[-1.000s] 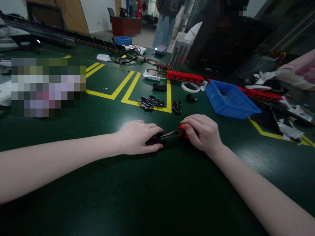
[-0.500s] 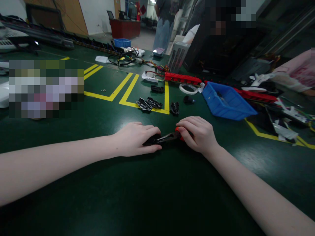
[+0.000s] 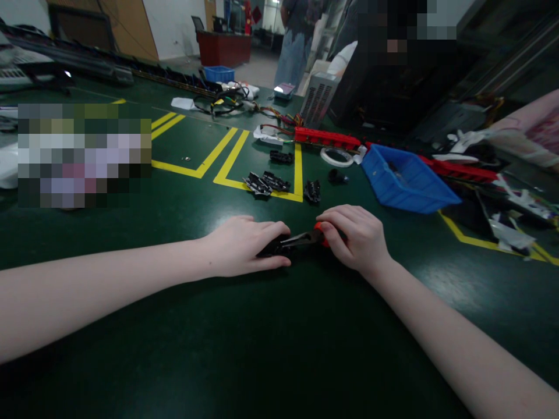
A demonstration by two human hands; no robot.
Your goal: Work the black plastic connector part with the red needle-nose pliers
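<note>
My left hand is closed around a small black plastic part, pressing it against the dark green table. Red-handled long-nose pliers are gripped in my right hand, their jaws pointing left and reaching to the black part. Whether the tips are clamped on it I cannot tell. Beyond my hands lie several similar black parts, among them one black part just past the pliers and another black part farther back.
A blue bin stands at the right, beside a white tape roll and a red strip. A metal power supply box and cables lie farther back. At the right edge, a person's arm reaches in.
The whole view has shifted slightly. My hands keep the same hold on the black part and the pliers, with little visible movement between them.
</note>
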